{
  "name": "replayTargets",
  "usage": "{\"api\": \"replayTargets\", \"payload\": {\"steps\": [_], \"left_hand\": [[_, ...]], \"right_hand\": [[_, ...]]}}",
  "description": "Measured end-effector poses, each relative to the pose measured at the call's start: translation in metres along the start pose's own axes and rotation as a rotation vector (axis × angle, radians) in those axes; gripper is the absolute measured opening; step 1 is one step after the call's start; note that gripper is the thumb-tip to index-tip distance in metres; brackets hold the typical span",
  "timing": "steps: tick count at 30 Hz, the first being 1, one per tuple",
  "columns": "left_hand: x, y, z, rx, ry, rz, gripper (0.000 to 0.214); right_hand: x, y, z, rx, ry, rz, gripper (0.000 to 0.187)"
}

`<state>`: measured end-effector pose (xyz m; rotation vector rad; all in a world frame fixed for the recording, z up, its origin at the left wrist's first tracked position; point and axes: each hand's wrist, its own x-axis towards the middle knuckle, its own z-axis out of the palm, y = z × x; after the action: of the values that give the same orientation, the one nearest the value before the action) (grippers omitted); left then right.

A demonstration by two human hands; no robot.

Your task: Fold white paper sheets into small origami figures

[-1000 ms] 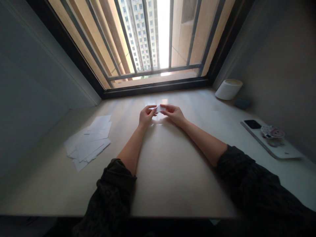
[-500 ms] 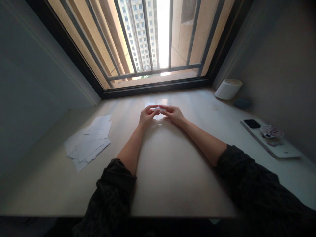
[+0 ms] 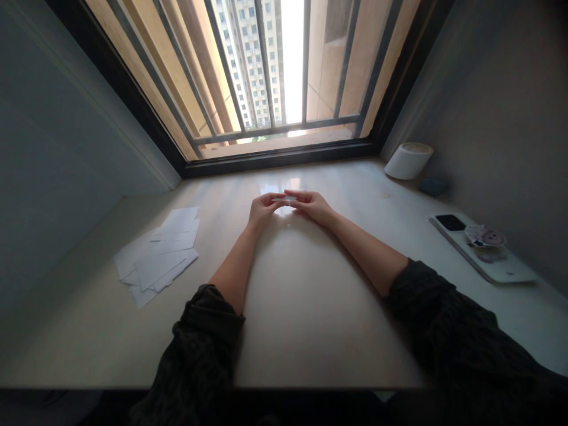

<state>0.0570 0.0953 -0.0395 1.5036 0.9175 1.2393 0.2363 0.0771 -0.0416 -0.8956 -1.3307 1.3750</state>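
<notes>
My left hand [image 3: 263, 210] and my right hand [image 3: 312, 207] meet over the far middle of the white surface, below the window. Between their fingertips they pinch a small piece of white paper [image 3: 289, 199], which looks folded. Fingers cover most of it, so its full shape is hidden. Both hands are closed on the paper, thumbs on the near side. To the left lies a loose, overlapping pile of white paper sheets [image 3: 162, 260], apart from my hands.
On the right lies a phone [image 3: 492, 263] with a round cartoon grip [image 3: 486, 235] on its back. Behind it are a white cylindrical object [image 3: 408, 161] and a small dark bluish item [image 3: 433, 186]. A barred window [image 3: 284, 155] borders the far edge; walls stand at both sides.
My fingers have shifted slightly around the small paper, which now looks flatter and more level between them. The paper pile and the phone stay in place.
</notes>
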Motion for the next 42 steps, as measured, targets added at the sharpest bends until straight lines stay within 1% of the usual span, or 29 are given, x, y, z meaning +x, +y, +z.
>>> {"api": "replayTargets", "payload": {"steps": [6,12,19,24,32,39,42], "left_hand": [[-0.001,0.0,0.001,0.014,-0.02,0.005,0.036],[-0.001,0.001,0.0,0.022,-0.001,-0.014,0.035],[-0.001,0.0,0.0,0.001,-0.024,-0.039,0.034],[0.001,-0.001,-0.001,-0.058,-0.005,-0.051,0.037],[0.002,-0.003,-0.002,-0.094,-0.001,-0.06,0.041],[0.002,-0.002,-0.001,-0.084,0.009,-0.064,0.043],[0.001,0.0,-0.001,-0.092,0.002,-0.069,0.041]], "right_hand": [[-0.001,-0.003,0.0,0.034,0.045,0.031,0.049],[-0.003,-0.007,0.003,-0.041,0.049,0.004,0.056],[0.0,-0.003,0.001,-0.023,0.058,-0.013,0.049],[0.0,-0.002,0.001,-0.022,0.014,-0.02,0.058],[0.003,0.003,-0.002,-0.001,-0.028,-0.052,0.061],[0.002,0.002,-0.001,0.002,-0.023,-0.032,0.063],[0.001,0.0,0.0,-0.001,-0.006,-0.014,0.059]]}}
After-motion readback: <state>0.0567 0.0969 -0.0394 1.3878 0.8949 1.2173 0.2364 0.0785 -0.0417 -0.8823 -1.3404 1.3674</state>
